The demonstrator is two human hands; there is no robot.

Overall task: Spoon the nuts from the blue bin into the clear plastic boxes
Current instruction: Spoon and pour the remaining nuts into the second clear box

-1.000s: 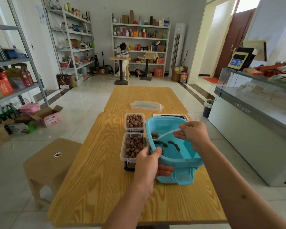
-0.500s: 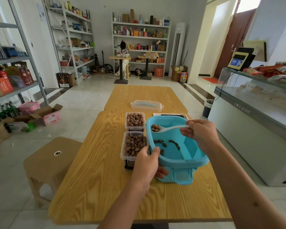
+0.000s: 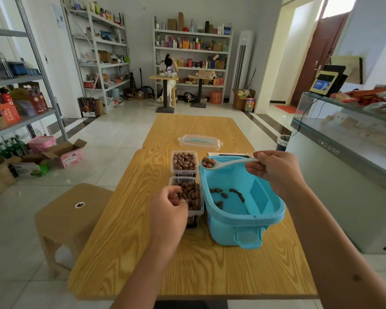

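Nuts [image 3: 208,162] sit heaped in the bowl of a white spoon [image 3: 223,164], which is held level over the far-left corner of the bin [image 3: 243,219], just beside the far box [image 3: 184,162]. Right hand [image 3: 274,169] holds the spoon's handle end, fingers [image 3: 253,169] clamped on it. A few loose nuts are left on the bin floor, so the bin is nearly empty. Both clear boxes stand in a row touching the bin's left side; far box looks full, near box [image 3: 191,195] well filled too. Left hand [image 3: 168,210] is at the near box's near-left edge, fingers curled; cannot tell if they pinch the rim or a nut, or hold nothing.

Step in hand, as I judge it: carry of a loaded spoonful, bin to box. Next move calls for a short swing left over a box rim, keeping the bowl level, then a tilt to tip the nuts in. Far box has little room, so spill over the rim is a risk; near box may be the better target.

Around: a clear lid [image 3: 200,142] lies farther back on the tabletop [image 3: 129,253], a stool [image 3: 71,215] at the left.
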